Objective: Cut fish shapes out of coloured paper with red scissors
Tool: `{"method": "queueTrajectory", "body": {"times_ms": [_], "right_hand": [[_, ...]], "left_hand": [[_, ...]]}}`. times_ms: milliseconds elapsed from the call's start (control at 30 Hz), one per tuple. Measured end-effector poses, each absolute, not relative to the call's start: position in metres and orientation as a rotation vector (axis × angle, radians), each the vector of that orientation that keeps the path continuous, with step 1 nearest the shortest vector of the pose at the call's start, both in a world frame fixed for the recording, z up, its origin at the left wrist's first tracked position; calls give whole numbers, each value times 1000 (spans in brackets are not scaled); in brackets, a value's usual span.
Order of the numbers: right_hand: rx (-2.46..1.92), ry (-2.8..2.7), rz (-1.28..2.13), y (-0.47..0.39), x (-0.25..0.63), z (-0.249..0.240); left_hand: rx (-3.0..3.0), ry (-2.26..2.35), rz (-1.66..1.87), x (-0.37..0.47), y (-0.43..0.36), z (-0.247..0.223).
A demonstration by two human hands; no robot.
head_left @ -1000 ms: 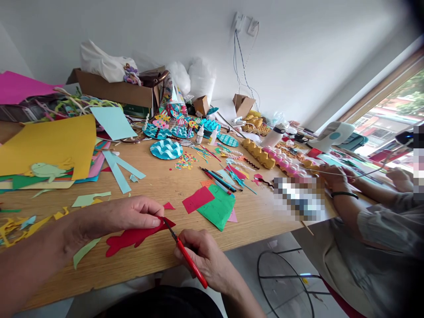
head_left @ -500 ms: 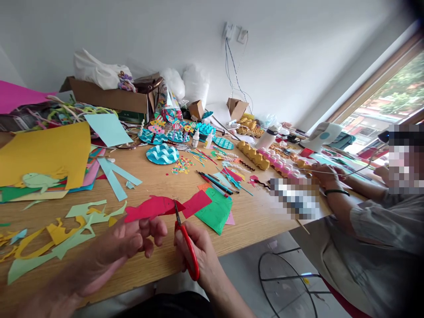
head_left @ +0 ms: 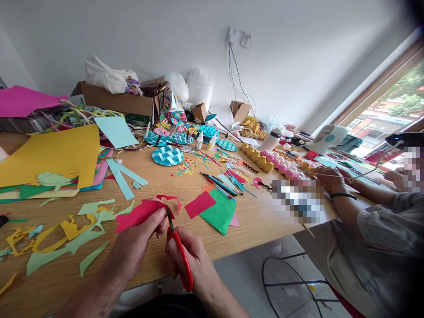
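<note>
My left hand (head_left: 145,232) pinches a red paper piece (head_left: 137,213) between thumb and fingers above the table's front edge. Red-handled scissors (head_left: 182,256) are in my right hand (head_left: 190,251), with its fingers wrapped round the handles. The dark blades point up and away, at the right end of the red paper. A thin red strip (head_left: 175,202) curls beside the blade tips. Just right of it a red rectangle (head_left: 199,204) lies partly on a green sheet (head_left: 218,212).
Green and yellow scraps (head_left: 69,234) lie at left, below a large yellow sheet (head_left: 62,154). Pens (head_left: 220,184), glue bottles (head_left: 199,140) and a blue wavy disc (head_left: 167,156) are farther back. At right, a person's hands (head_left: 331,179) rest over the table.
My left hand has closed on the red paper, where its fingers were apart before. A red strip now curls off near the blades. The view has shifted slightly left.
</note>
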State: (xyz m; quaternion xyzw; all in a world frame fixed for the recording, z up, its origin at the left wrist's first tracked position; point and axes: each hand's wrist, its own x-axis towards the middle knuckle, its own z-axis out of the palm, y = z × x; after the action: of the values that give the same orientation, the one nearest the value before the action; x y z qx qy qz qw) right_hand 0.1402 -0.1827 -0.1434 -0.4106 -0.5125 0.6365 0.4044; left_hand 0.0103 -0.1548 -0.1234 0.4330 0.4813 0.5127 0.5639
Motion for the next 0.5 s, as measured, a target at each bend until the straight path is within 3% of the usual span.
{"method": "queueTrajectory", "body": {"times_ms": [500], "right_hand": [[-1041, -1464, 1390, -182, 146, -144]], "left_hand": [[847, 1032, 1411, 27, -161, -116]]}}
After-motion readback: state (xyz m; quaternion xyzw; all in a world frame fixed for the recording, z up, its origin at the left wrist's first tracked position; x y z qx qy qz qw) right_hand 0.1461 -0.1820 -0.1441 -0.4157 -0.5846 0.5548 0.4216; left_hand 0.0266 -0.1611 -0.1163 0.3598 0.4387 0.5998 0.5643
